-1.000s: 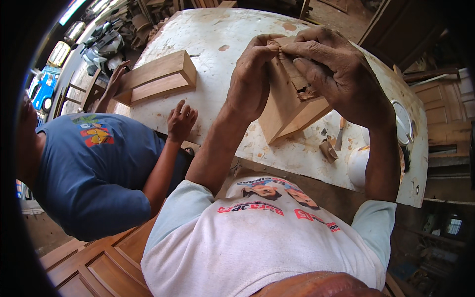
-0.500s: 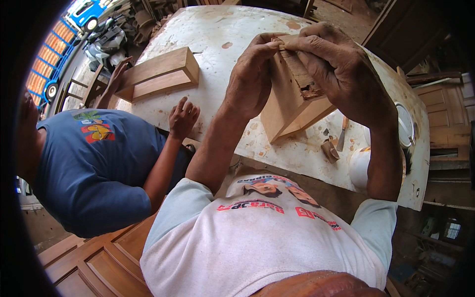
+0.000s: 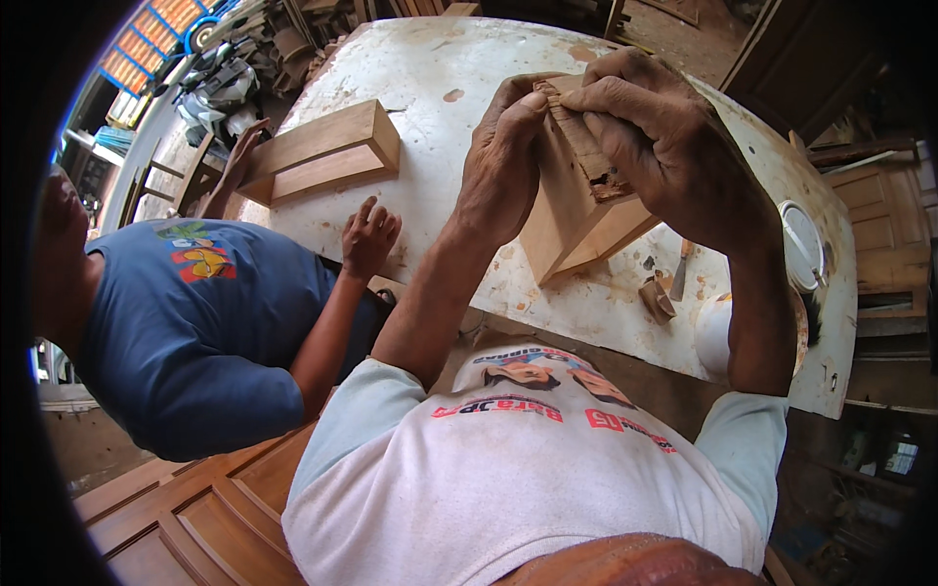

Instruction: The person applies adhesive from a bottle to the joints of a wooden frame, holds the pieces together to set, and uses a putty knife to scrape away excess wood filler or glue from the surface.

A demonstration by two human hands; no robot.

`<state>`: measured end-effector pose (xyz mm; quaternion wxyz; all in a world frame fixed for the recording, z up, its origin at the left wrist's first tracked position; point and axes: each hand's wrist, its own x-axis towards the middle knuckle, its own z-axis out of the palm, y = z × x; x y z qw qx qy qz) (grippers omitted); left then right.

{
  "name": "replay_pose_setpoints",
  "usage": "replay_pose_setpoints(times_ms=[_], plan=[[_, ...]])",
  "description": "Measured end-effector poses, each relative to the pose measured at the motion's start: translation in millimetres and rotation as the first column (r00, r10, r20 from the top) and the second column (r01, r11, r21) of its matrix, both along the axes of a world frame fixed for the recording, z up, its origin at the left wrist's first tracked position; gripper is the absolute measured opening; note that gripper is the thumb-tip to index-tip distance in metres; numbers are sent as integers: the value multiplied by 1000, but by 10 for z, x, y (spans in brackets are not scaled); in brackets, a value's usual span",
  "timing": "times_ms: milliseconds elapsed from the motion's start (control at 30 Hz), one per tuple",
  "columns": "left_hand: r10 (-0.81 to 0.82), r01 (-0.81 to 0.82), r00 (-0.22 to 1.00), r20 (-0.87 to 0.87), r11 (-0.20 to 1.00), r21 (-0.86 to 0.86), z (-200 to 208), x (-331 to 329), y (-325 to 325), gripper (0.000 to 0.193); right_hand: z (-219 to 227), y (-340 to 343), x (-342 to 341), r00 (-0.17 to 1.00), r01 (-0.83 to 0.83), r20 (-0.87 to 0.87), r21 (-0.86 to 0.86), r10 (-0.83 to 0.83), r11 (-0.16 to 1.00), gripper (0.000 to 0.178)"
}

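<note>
White stained tabletop [image 3: 430,137] lies under our wooden box [image 3: 557,225], contact unclear; left hand [image 3: 503,161] grips its upper end, right hand [image 3: 674,146] pinches at the rough strip [image 3: 580,145]. We judge it edge handling; next move calls for steady left support.

Daylight is coming in from the upper left, where a slatted, blue-framed truck bed [image 3: 147,47] is showing beyond a parked motorcycle [image 3: 217,93]. Wood offcuts [image 3: 285,54] are lying heaped beside a stained white worktable [image 3: 420,54]. One panelled wooden door [image 3: 230,518] is filling the lower left; another panelled door [image 3: 884,210] is standing at the right. Brown ground [image 3: 684,47] is showing past the table's far edge.
</note>
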<state>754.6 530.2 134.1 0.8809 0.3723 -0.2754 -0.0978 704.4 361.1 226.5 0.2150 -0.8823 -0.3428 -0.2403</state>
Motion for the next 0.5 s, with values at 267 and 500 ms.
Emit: replay_pose_setpoints(times_ms=[267, 500], plan=[[18, -18, 1000, -3, 999, 29, 38, -44, 17, 39, -15, 20, -17, 999, -21, 35, 9, 21, 1000, 16], [17, -18, 1000, -13, 998, -61, 98, -25, -74, 44, 2, -87, -62, 996, -2, 88, 11, 1, 1000, 20]])
